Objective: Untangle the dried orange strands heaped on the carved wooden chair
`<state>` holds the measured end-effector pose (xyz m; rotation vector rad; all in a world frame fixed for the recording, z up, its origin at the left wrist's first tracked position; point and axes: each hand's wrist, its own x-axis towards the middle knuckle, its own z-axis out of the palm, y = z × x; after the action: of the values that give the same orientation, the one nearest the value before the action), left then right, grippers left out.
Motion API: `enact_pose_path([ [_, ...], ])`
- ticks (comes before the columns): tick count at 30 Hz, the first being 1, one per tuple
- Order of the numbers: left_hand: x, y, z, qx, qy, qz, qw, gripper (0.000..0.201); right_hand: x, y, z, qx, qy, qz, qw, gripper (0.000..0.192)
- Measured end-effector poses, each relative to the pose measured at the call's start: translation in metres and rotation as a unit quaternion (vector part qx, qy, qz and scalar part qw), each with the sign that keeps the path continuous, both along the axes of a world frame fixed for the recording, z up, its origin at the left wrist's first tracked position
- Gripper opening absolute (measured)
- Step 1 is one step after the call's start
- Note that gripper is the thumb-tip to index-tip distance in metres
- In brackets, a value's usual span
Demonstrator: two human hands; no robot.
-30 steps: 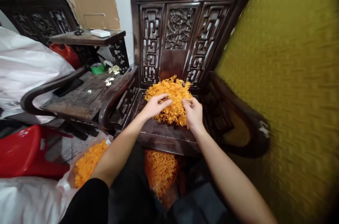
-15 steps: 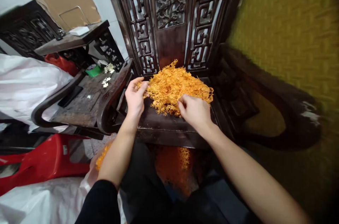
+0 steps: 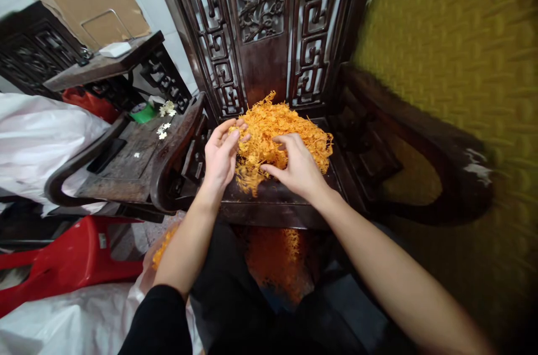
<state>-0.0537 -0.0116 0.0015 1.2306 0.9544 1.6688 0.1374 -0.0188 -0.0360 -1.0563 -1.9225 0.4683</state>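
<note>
A tangled heap of orange, lacy plastic-looking sprigs lies on the seat of a dark carved wooden chair. At its left side, my left hand has its thumb and fingers around some of the sprigs, whose ends partly hide the fingertips. My right hand is over the front of the heap, thumb and fingers spread apart, with nothing plainly gripped between them. A looser clump hangs toward the seat's front between both hands.
Left of me, another dark wooden chair bears a green tape roll, small pale flower-shaped pieces and a black flat object. A red plastic stool and white sacks are nearby. More orange pieces sit below the seat.
My right hand has opened from a pinch and moved slightly left. My left hand has moved a little to the right, and a clump of sprigs now spreads between the hands. The view has shifted slightly.
</note>
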Motion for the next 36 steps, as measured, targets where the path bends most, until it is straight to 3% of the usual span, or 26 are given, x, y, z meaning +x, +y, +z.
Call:
enact_pose_path([
  [3,0.014,-0.011,0.001,-0.017,0.017,-0.049,0.998,0.042,-0.007,-0.002,0.000,-0.021,0.068,0.067,0.995,0.055],
  [9,0.026,-0.026,0.013,-0.008,0.051,-0.095,0.994,0.046,-0.018,-0.006,-0.003,-0.105,0.168,0.131,0.971,0.062],
  [12,0.023,-0.027,0.016,0.015,0.082,-0.108,0.991,0.050,-0.021,-0.005,-0.005,-0.162,0.216,0.162,0.949,0.047],
  [15,0.016,-0.024,0.011,0.049,0.120,-0.053,0.990,0.052,-0.023,0.001,-0.008,-0.262,0.326,0.162,0.894,0.031],
  [19,0.002,-0.013,-0.003,0.041,0.164,0.088,0.982,0.045,-0.020,0.009,-0.007,-0.338,0.474,0.149,0.799,0.035],
  [20,-0.001,-0.011,-0.006,0.018,0.174,0.089,0.981,0.043,-0.018,0.010,-0.005,-0.343,0.494,0.152,0.784,0.037],
  [22,-0.005,-0.007,-0.011,-0.044,0.184,0.035,0.981,0.041,-0.014,0.010,-0.001,-0.348,0.515,0.160,0.767,0.040],
  [25,-0.007,-0.005,-0.014,-0.103,0.179,-0.072,0.976,0.036,-0.012,0.008,0.003,-0.348,0.514,0.149,0.770,0.039],
  [29,-0.003,-0.009,-0.014,-0.074,0.184,-0.116,0.973,0.033,-0.016,0.006,0.000,-0.323,0.498,0.076,0.801,0.032],
  [33,0.010,-0.015,-0.015,-0.039,0.241,-0.108,0.964,0.026,-0.025,0.006,-0.007,-0.296,0.490,0.030,0.819,0.026],
  [36,0.018,-0.015,-0.017,-0.031,0.271,-0.059,0.960,0.021,-0.028,0.003,-0.007,-0.323,0.513,0.046,0.794,0.027],
])
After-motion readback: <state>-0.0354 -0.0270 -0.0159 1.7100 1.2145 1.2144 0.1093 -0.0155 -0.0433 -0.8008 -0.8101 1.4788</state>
